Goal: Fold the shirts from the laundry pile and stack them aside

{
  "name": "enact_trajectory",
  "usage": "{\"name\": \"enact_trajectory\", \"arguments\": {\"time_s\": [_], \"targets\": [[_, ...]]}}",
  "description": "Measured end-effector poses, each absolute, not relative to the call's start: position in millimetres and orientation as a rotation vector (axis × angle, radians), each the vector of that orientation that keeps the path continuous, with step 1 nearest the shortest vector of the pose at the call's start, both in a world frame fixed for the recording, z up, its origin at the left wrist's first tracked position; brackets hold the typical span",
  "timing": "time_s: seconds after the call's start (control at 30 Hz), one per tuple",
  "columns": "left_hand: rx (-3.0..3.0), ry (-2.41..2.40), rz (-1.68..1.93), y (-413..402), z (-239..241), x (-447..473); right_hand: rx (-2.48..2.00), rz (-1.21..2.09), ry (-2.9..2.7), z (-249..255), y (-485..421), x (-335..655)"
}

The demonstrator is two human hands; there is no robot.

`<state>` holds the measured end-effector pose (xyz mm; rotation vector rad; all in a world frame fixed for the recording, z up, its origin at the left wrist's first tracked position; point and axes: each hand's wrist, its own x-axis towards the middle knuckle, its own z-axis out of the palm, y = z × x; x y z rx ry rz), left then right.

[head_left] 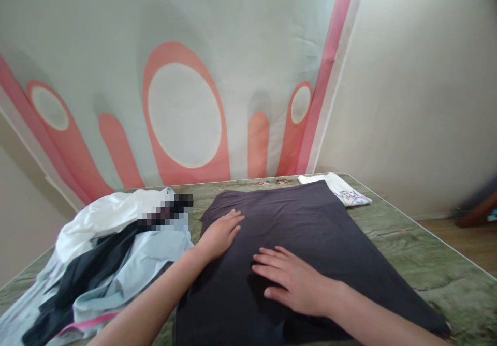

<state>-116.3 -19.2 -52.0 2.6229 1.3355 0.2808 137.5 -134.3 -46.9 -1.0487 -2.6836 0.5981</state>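
A dark, nearly black piece of fabric point(303, 222), which looks like a garment, lies spread out on the table in front of me. On its left side rests my left hand point(222, 234), fingers stretched out over the cloth. My right hand point(289, 279) is lower and nearer the middle, its fingers spread just above or on the fabric; I cannot tell whether the palm touches. Neither hand grips anything. Part of the fabric's near edge is cut off by the frame.
A loose heap of clothes point(108, 253) in white, black and light blue lies at the left. At the back right a folded white shirt point(344, 188) with printed lettering sits partly behind the dark fabric. The table point(419, 253) has a wood-grain top; a wall stands behind it.
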Motion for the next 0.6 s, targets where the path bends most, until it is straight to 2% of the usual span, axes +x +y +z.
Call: {"name": "enact_trajectory", "arguments": {"time_s": [0.07,0.2,0.4,0.6], "targets": [[2.604,1.436,0.191,14.3,-60.2,-97.7,-0.824,0.605,-2.746,-46.7,-136.8,106.1],[2.526,1.66,0.27,60.3,-73.7,-81.8,-0.55,0.425,-2.793,-73.4,-138.2,80.7],[2.189,2.104,0.406,116.6,-64.8,-101.9,-0.526,0.252,-2.756,-103.0,-132.5,83.2],[1.96,2.051,0.308,155.5,-63.0,-114.4,-0.485,0.015,-2.731,-114.1,-123.3,79.4]]}}
